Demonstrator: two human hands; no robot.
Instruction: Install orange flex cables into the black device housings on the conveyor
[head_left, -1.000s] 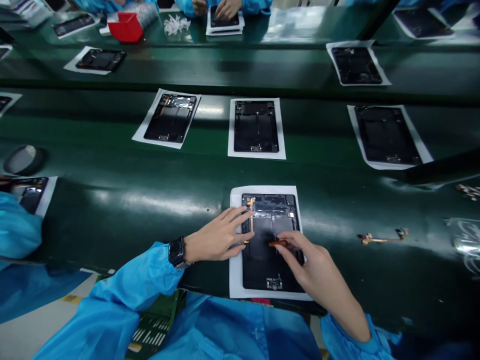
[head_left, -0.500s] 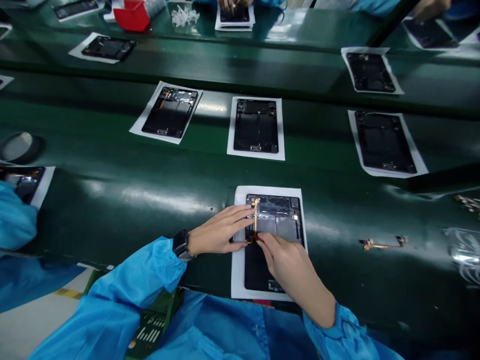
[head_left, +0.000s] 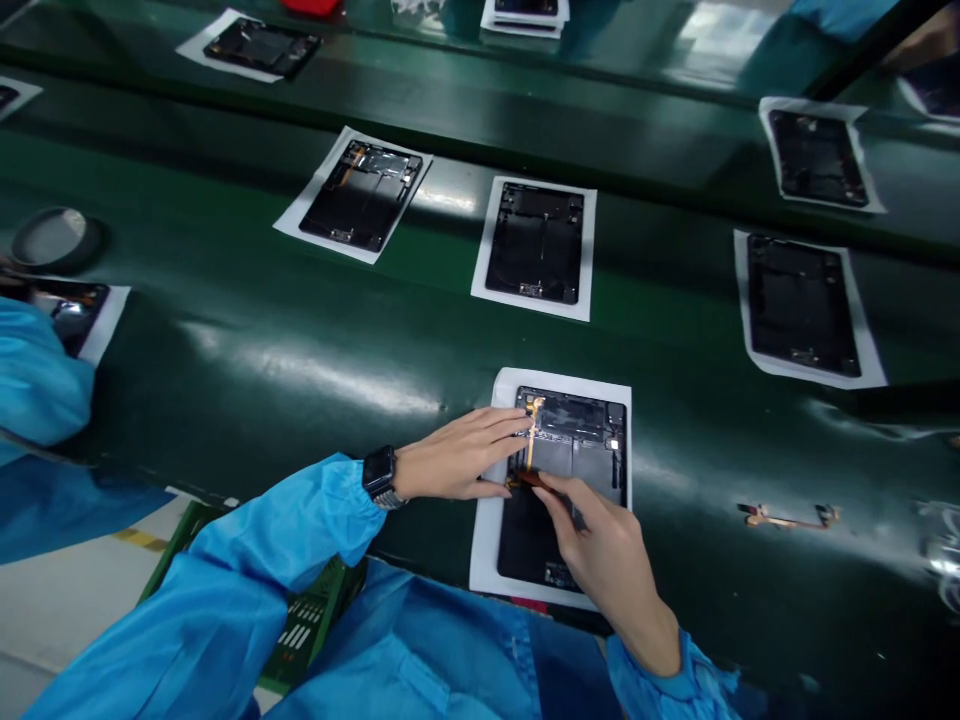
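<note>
A black tablet housing lies on a white sheet in front of me, with its inner side up. Along its left edge runs an orange flex cable. My left hand rests over the housing's left edge, fingers stretched out and their tips on the cable's upper part. The fingers of my right hand are pinched at the cable's lower end, where a small brownish piece shows at the fingertips. My palm and fingers hide part of the housing's right side.
Another flex cable lies on the green bench to the right. Further back are more housings on white sheets. A round dish stands at left, near a co-worker's blue sleeve. A green crate sits below the edge.
The view has shifted, so most things appear further right. My right hand has turned slightly and lifted its fingers a little at the cable's lower end. My left hand stays on the housing.
</note>
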